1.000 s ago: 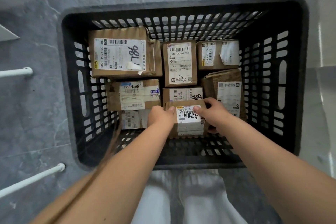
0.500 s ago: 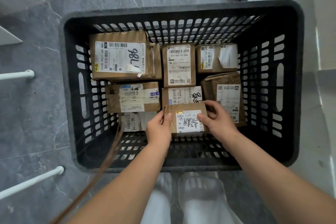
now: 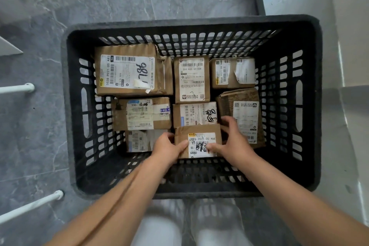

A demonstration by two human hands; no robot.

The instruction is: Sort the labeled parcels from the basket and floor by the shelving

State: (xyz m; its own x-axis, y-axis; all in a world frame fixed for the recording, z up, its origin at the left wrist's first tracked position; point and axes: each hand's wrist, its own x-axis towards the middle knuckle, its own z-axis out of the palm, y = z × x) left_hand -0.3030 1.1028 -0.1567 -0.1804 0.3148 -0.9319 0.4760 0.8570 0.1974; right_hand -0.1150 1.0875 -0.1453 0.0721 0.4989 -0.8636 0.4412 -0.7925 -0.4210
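Left grip (image 3: pixel 167 149): my bare left hand, fingers curled round the left edge of the small parcel, thumb pressed on its label.
Right grip (image 3: pixel 233 140): bare right hand, clasping the same parcel from the right; thumb on the label, fingers hooked over the far right corner.
Small parcel (image 3: pixel 184 132): brown cardboard, white label with a printed code and black handwriting. It sits near the middle of the basket, towards my side, between both hands. I cannot tell whether it rests on the bottom or is raised.
Basket (image 3: pixel 66 126): black slotted plastic, standing on the floor in front of me.
Other parcels in the basket: large box marked 786 (image 3: pixel 127 72) in the far left corner; tall labelled box (image 3: pixel 191 79) beside it; torn-label box (image 3: pixel 232 73) at far right; worn wrapped parcel (image 3: pixel 245 114) along the right side, partly behind my right hand; taped box (image 3: pixel 141 114) at mid left; handwritten box (image 3: pixel 195 114) just behind the small parcel; pale packet (image 3: pixel 139 141) at near left.
Floor (image 3: pixel 30 146): grey marbled tile.
Shelving rails (image 3: pixel 18 88): white tubes, left of the basket.
Shoes (image 3: pixel 217 223): white, at the bottom edge.
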